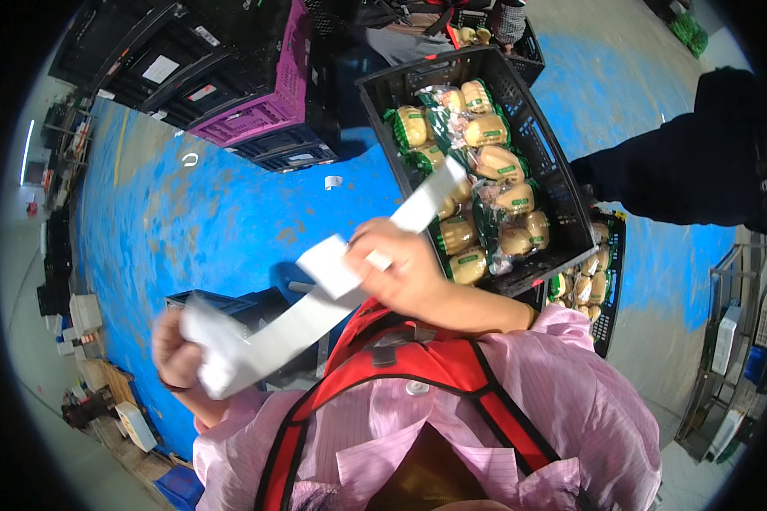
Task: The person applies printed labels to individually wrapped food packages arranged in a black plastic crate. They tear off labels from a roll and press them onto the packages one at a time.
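Note:
My left hand [182, 354], blurred by motion, is closed on a bunched part of a white paper strip [300, 326] at the lower left. My right hand [393, 265] grips the strip nearer the middle, with a folded white piece [332, 265] at its fingers. A free end of white strip [429, 195] sticks out past this hand over a black plastic crate [565, 204]. Several bagged, pale oblong vegetables or fruits [486, 131] in clear and green packaging lie in that crate. Whether the white pieces are one strip, I cannot tell.
Black crates [166, 64] and a magenta crate [249, 118] are stacked at the upper left. A dark-clothed limb [677, 169] of another person reaches in from the right. More filled crates stand below and behind the near crate. Paper scraps [333, 183] lie on the blue floor.

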Demonstrator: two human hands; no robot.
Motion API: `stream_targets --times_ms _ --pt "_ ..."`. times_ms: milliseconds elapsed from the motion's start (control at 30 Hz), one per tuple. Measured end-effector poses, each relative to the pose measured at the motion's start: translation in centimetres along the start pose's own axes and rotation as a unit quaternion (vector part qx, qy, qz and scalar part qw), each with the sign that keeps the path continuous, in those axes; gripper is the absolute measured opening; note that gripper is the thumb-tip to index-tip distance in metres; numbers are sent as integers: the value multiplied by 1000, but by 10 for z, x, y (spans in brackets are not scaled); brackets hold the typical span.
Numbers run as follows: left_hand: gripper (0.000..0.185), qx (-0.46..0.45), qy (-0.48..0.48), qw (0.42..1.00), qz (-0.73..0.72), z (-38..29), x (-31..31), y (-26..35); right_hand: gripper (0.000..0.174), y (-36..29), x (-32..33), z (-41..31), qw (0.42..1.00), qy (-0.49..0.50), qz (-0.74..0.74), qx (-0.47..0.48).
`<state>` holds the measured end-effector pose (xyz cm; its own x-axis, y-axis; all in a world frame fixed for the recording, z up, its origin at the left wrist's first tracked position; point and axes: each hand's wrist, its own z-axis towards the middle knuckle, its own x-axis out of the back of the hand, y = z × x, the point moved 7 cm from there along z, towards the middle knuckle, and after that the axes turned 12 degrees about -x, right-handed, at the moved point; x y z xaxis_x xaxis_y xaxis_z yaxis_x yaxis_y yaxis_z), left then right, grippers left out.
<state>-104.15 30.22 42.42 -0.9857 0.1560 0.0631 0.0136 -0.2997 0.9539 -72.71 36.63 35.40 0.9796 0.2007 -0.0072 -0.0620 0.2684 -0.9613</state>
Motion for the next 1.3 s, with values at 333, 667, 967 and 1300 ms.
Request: stream_targets --times_ms 333,667,967,1300 --pt "39 62 -38 855 514 108 103 -150 19 230 186 81 880 279 -326 -202" --pt "25 226 -373 897 -73 209 -88 -280 8 366 163 198 712 171 -667 -138" --pt "8 242 -202 932 -177 262 -111 -381 28 386 139 164 817 172 -402 -377" --pt "26 317 -297 834 -341 272 -162 -357 25 247 46 102 815 280 364 -354"
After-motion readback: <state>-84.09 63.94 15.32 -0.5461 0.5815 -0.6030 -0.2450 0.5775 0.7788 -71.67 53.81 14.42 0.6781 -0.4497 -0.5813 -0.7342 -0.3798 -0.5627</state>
